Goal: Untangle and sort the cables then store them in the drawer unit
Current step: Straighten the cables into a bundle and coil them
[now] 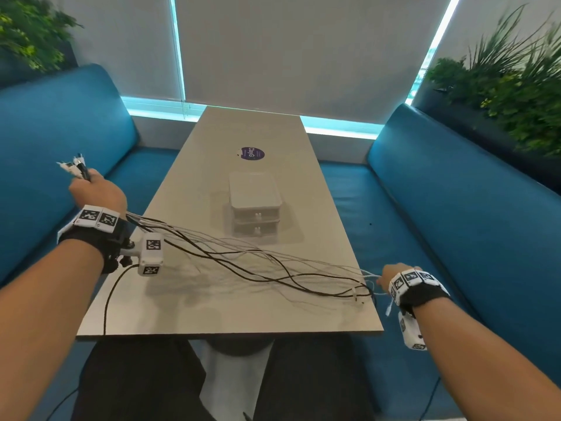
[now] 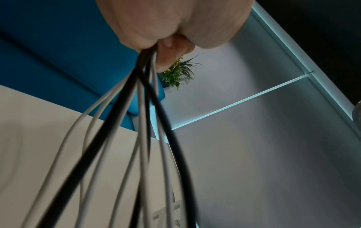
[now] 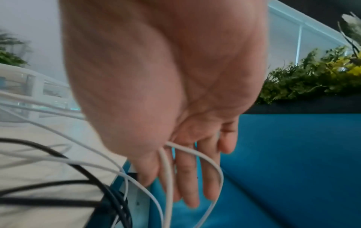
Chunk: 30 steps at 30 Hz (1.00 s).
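The left hand (image 1: 97, 192) is raised over the left blue bench (image 1: 60, 141), fingers clenched around one end of a bundle of black and white cables (image 1: 243, 262); the plug ends (image 1: 74, 165) stick out above the fist. The cables run rightward across the near part of the grey table (image 1: 212, 317), sagging onto it. A white two-drawer unit (image 1: 255, 208) stands at mid-table, both drawers closed, beyond the cables and clear of them. A round purple sticker (image 1: 250, 154) lies behind it. At the table's right edge, the right hand (image 3: 175, 108) has a white cable loop (image 3: 195, 169) running through its loosely extended fingers; whether it is pinched cannot be determined.
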Tool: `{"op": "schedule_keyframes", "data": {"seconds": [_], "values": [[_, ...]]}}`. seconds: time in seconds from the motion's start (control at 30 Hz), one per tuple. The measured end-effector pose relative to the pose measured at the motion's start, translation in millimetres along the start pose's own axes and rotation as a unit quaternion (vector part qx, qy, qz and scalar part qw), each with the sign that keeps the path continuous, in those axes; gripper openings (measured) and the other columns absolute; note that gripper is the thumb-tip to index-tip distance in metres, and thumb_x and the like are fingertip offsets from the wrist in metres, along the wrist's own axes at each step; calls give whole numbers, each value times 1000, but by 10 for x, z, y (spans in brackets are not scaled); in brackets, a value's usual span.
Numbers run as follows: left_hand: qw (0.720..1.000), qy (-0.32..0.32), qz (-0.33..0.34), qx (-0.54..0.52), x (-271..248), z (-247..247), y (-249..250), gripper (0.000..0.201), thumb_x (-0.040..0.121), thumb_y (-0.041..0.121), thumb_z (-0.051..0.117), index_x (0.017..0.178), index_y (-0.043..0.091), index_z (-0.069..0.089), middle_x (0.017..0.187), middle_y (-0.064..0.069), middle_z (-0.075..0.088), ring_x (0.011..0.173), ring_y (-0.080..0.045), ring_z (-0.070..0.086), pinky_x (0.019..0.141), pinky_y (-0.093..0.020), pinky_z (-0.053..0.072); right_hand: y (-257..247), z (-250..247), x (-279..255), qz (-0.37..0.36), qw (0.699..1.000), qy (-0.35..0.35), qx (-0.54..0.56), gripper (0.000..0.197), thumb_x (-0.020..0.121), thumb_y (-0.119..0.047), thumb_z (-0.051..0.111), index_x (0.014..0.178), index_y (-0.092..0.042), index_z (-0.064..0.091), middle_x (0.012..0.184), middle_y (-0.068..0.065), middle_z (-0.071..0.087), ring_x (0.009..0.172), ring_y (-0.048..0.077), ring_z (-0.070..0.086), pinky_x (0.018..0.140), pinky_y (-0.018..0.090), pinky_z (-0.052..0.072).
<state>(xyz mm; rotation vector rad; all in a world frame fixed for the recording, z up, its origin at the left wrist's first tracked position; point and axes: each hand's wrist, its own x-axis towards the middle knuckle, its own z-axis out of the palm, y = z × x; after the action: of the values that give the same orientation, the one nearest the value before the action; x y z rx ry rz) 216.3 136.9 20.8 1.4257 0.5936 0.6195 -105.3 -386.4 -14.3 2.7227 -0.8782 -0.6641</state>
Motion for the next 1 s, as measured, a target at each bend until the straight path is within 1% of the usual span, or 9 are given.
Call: {"op": "schedule_keyframes", "data": {"seconds": [0.07,0.13,0.27,0.4,0.53,0.63,0.7,0.83,1.0], "values": [[1000,-7,2,3,29,2,-29,43,88,49,43,109,16,61,109,-13,71,99,-34,69,85,-56,57,58,26,-30,27,998,57,-23,3,91,-25,58,92,-26,60,87,-4,63,93,19,65,93,38,38],[1000,-9,6,2,-22,12,-25,45,87,50,42,108,15,61,108,-14,71,98,-36,69,85,-57,56,56,37,-35,44,993,107,-21,9,93,-20,55,100,-24,60,99,-2,66,95,20,65,90,37,39],[1000,-6,10,15,-184,43,51,55,81,54,42,103,9,64,105,-21,70,92,-43,67,78,-60,56,-26,-34,40,25,983,169,61,28,100,-45,48,104,-22,63,94,1,66,87,23,66,78,36,45],[999,-24,33,-1,-419,56,222,49,86,49,43,104,9,64,104,-22,70,88,-42,68,77,-56,57,-144,-86,17,7,986,138,96,50,86,-69,45,106,-26,57,105,0,65,104,26,58,90,43,38],[997,-52,42,-23,-560,104,269,36,87,49,44,89,15,58,97,-30,65,67,-27,53,71,-54,54,-371,-143,-85,-59,989,59,125,61,75,-55,55,127,-25,46,126,6,54,122,30,50,96,45,38],[995,-88,44,-28,-705,140,328,31,86,50,44,77,21,48,81,-29,57,65,-28,48,63,-50,49,-584,-280,-187,-133,975,85,157,68,83,-49,54,143,-21,41,145,6,47,136,29,40,108,46,31],[992,-120,36,-32,-859,153,403,33,83,54,44,75,22,47,88,-36,57,63,-35,47,63,-52,47,-795,-396,-293,-199,956,105,188,74,90,-54,53,153,-22,32,157,4,35,145,25,30,117,42,22],[978,-199,44,-37,-1321,160,563,28,90,49,45,76,25,47,63,0,45,57,-21,42,64,-43,43,-1392,-730,-590,-321,893,119,291,89,83,-70,60,154,-24,31,157,-2,35,142,18,37,117,37,29],[960,-272,57,-33,-1740,90,534,26,91,47,46,76,26,45,60,2,45,50,-20,41,60,-40,40,-2239,-1258,-1015,-397,832,93,376,112,69,-74,71,156,-25,21,161,-5,29,144,16,34,115,36,28]]}}
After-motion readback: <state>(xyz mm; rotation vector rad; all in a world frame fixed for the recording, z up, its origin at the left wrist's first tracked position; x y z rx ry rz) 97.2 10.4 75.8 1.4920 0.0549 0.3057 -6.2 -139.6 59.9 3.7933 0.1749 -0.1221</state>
